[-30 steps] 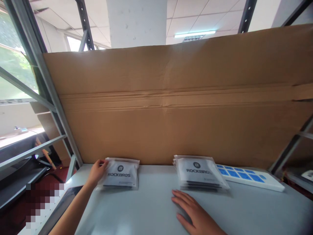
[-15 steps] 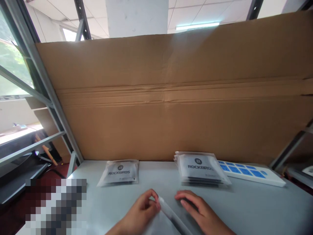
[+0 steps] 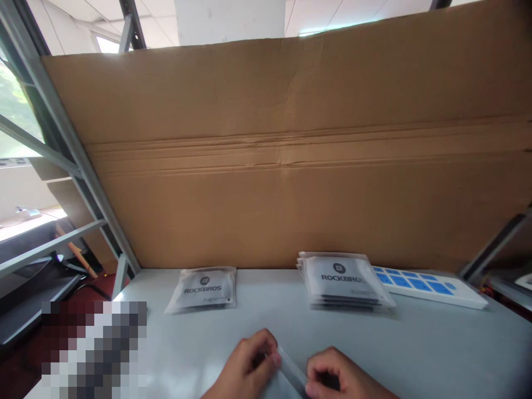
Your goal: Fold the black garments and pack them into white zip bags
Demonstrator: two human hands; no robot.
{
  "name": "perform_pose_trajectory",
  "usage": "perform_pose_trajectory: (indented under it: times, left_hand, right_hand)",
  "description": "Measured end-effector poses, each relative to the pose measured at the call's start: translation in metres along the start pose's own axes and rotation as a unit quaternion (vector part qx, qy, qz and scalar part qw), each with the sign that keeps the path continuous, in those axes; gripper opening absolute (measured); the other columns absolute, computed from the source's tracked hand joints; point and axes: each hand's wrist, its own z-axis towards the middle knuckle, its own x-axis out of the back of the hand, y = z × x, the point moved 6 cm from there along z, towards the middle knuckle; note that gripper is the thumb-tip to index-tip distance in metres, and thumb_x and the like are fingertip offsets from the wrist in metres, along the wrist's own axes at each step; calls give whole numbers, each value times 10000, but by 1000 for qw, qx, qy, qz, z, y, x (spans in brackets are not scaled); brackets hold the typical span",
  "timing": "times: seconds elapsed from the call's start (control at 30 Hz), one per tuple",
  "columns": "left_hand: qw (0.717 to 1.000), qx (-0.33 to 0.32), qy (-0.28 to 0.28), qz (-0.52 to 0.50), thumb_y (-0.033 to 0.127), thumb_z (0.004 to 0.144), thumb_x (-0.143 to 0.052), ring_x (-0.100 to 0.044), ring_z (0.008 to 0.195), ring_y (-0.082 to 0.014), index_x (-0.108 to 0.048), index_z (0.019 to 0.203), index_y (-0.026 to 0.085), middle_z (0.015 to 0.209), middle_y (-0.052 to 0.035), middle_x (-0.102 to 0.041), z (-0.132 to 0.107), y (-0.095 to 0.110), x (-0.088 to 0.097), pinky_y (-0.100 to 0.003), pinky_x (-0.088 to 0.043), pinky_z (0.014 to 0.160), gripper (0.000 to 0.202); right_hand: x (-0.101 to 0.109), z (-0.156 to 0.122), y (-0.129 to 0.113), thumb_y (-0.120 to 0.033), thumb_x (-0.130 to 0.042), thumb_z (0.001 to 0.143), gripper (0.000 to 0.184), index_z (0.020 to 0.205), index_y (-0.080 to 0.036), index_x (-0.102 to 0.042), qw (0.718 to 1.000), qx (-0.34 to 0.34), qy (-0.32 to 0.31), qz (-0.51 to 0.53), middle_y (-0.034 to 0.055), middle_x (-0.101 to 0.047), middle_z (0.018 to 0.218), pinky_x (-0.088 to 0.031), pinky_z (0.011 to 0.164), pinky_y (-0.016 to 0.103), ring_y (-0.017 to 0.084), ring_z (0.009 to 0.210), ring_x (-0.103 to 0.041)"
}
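Observation:
A translucent plastic bag [image 3: 292, 370] is held at the bottom middle of the head view; its lower part runs out of the picture. My left hand [image 3: 250, 364] pinches the upper left end of the bag's pale edge strip between thumb and fingers. Farther down the same edge, my right hand [image 3: 343, 374] is closed, thumb against curled fingers, gripping the bag. Beyond my right hand lies a stack of frosted ROCKBROS bags [image 3: 344, 280]. One more ROCKBROS bag [image 3: 203, 289] lies flat beyond my left hand.
All of this is on a pale grey tabletop [image 3: 257, 310]. A tall cardboard sheet [image 3: 216, 216] stands along its back edge. At the back right is a white block with blue patches [image 3: 432, 288]. A metal frame [image 3: 87, 172] rises at the left.
My right hand, earlier held with fingers spread beside the bag, has come down and closed on the bag's edge. My left hand keeps its pinch, shifted slightly right. The camera view has tilted slightly.

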Motion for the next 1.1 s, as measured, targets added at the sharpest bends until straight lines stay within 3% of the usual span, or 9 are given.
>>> perform_pose_trajectory:
  times: [0.27, 0.37, 0.5, 0.63, 0.77, 0.9, 1.03, 1.1]
  left_hand:
    - [991, -4, 118, -58, 747, 802, -620, -330, 603, -129, -481, 761, 212, 651, 66, -378, 14, -3, 76, -233, -294, 548, 554]
    - [989, -1, 138, -51, 727, 794, -640, -345, 598, -131, -487, 751, 213, 644, 64, -395, 14, -6, 88, -233, -298, 542, 539]
    - [991, 6, 131, -39, 701, 828, -617, -359, 633, -137, -484, 779, 215, 692, 55, -417, 10, -7, 75, -237, -320, 570, 506]
    - [995, -1, 86, -55, 706, 854, -592, -343, 642, -136, -479, 815, 216, 704, 56, -406, 8, -7, 50, -238, -315, 583, 504]
    - [995, -24, 73, -68, 697, 884, -566, -334, 635, -134, -466, 819, 217, 684, 64, -372, 6, -4, 36, -235, -317, 583, 494]
    - [996, -34, 81, -18, 591, 928, -540, -366, 628, -139, -469, 812, 219, 679, 57, -393, 3, 2, 28, -235, -322, 576, 396]
    - [992, -48, 95, 62, 403, 951, -488, -443, 639, -149, -482, 807, 223, 700, 37, -473, -2, 11, 18, -243, -346, 609, 231]
    - [989, -63, 97, 96, 347, 952, -469, -467, 629, -149, -479, 800, 228, 690, 36, -493, -5, 15, 12, -241, -354, 612, 193]
  right_hand:
    - [31, -7, -4, -610, -629, 794, 412, 779, -206, -709, 1000, 1, 22, 2, 36, -646, 810, -474, 786, 357, 233, 798, -562]
    - [30, -9, -5, -631, -628, 793, 431, 712, -210, -673, 1000, 5, -4, -5, 13, -605, 748, -456, 743, 332, 208, 744, -530]
    - [24, -8, -9, -703, -661, 757, 491, 788, -213, -685, 997, 29, -41, 57, 11, -602, 784, -446, 763, 332, 216, 784, -541]
    - [19, -5, -24, -683, -550, 874, 500, 1014, -227, -699, 984, 77, -54, 154, 23, -610, 870, -451, 754, 328, 201, 776, -563]
    - [12, -4, -43, -490, -580, 906, 310, 997, -228, -718, 990, 107, -58, 77, 46, -622, 972, -448, 860, 351, 229, 904, -590]
    - [5, -4, -42, -454, -693, 776, 355, 1042, -220, -715, 996, 62, -66, 21, 31, -630, 947, -467, 778, 321, 226, 843, -584]
    - [1, -8, -45, -389, -756, 716, 368, 1048, -231, -744, 993, 49, -103, 3, 71, -683, 1137, -447, 982, 363, 293, 1083, -611]
    - [-2, -14, -57, -362, -759, 715, 384, 1082, -250, -755, 990, 50, -130, -4, 76, -700, 1169, -446, 1011, 367, 308, 1121, -620]
